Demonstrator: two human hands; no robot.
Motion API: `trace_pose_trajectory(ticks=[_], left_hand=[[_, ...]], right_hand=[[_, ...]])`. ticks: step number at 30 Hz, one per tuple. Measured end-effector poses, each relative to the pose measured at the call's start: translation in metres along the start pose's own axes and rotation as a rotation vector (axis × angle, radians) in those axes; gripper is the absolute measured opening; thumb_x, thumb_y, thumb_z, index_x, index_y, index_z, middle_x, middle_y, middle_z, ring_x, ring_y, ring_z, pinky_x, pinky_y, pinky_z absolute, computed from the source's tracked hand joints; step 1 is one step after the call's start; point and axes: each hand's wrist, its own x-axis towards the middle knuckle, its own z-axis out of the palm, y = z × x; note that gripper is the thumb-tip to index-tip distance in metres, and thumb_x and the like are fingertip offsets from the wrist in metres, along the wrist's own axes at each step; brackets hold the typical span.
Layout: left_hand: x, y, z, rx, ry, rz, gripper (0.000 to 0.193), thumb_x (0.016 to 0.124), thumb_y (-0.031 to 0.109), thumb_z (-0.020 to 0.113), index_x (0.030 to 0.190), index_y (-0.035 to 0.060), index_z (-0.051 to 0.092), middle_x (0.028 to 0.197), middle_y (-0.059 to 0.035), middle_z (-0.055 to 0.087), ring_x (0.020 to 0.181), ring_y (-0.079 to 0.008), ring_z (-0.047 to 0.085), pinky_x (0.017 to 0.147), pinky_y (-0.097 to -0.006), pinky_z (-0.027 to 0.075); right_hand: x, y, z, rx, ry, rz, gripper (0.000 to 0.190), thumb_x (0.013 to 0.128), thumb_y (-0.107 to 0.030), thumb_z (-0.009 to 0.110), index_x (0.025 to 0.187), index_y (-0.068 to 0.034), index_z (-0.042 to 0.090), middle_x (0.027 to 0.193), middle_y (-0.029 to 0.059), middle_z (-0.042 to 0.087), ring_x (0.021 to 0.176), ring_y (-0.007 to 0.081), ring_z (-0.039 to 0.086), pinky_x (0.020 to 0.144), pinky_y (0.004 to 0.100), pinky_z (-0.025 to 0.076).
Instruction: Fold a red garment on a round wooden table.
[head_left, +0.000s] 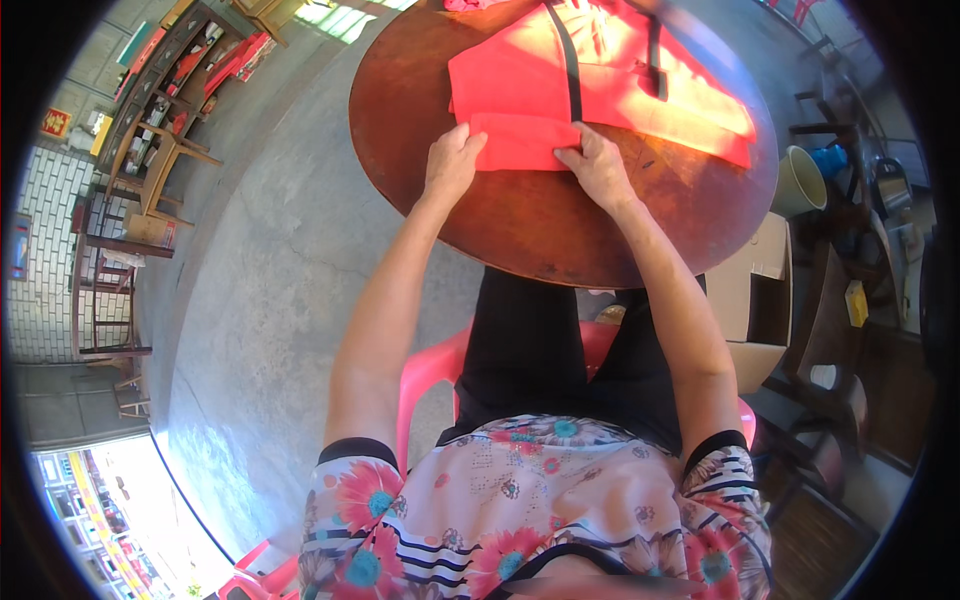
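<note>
A red cloth piece (510, 82) with black straps (568, 60) lies spread on the round wooden table (397, 135) before me. Its near part is turned up into a folded band (525, 142). My left hand (452, 159) pinches the band's left end between thumb and fingers. At the other end, beside the foot of one strap, my right hand (598, 163) grips the band the same way. More red fabric (675, 116) stretches to the right under bright sunlight. What kind of article it is, I cannot tell.
Under my body is a pink plastic chair (420, 382). An open cardboard box (731, 292) stands right of the table, with a cream bucket (802, 184) and a blue container (829, 160) near it. A wooden chair (161, 165) and shelving (154, 90) stand to the left.
</note>
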Motion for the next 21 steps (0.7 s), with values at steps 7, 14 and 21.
trace_pose_trajectory(ticks=[7,14,21], left_hand=[[0.010,0.021,0.026,0.151,0.198,-0.053,0.036,0.090,0.027,0.059,0.121,0.0098,0.058,0.095,-0.0212,0.069,0.093,-0.0404,0.066,0.084,-0.0505,0.049],[0.003,0.010,0.026,-0.166,0.275,-0.042,0.040,0.085,0.021,0.066,0.125,0.0176,0.062,0.078,-0.0128,0.065,0.076,-0.0297,0.065,0.076,-0.0413,0.050],[0.007,0.002,0.030,-0.180,0.225,0.055,0.032,0.085,0.020,0.066,0.116,0.0124,0.067,0.092,-0.0131,0.070,0.081,-0.0250,0.066,0.078,-0.0375,0.051]], right_hand=[[0.012,-0.002,0.015,-0.270,0.132,0.204,0.065,0.082,-0.021,0.070,0.139,-0.010,0.040,0.091,0.0239,0.068,0.092,0.0405,0.065,0.081,0.0477,0.051],[0.008,-0.007,0.018,-0.321,0.124,0.172,0.058,0.081,-0.018,0.069,0.135,-0.017,0.047,0.080,0.0171,0.066,0.083,0.0359,0.066,0.075,0.0473,0.052],[0.001,0.004,0.020,-0.397,0.275,-0.024,0.035,0.080,-0.016,0.067,0.114,-0.013,0.060,0.087,0.0125,0.067,0.084,0.0312,0.065,0.074,0.0451,0.054]])
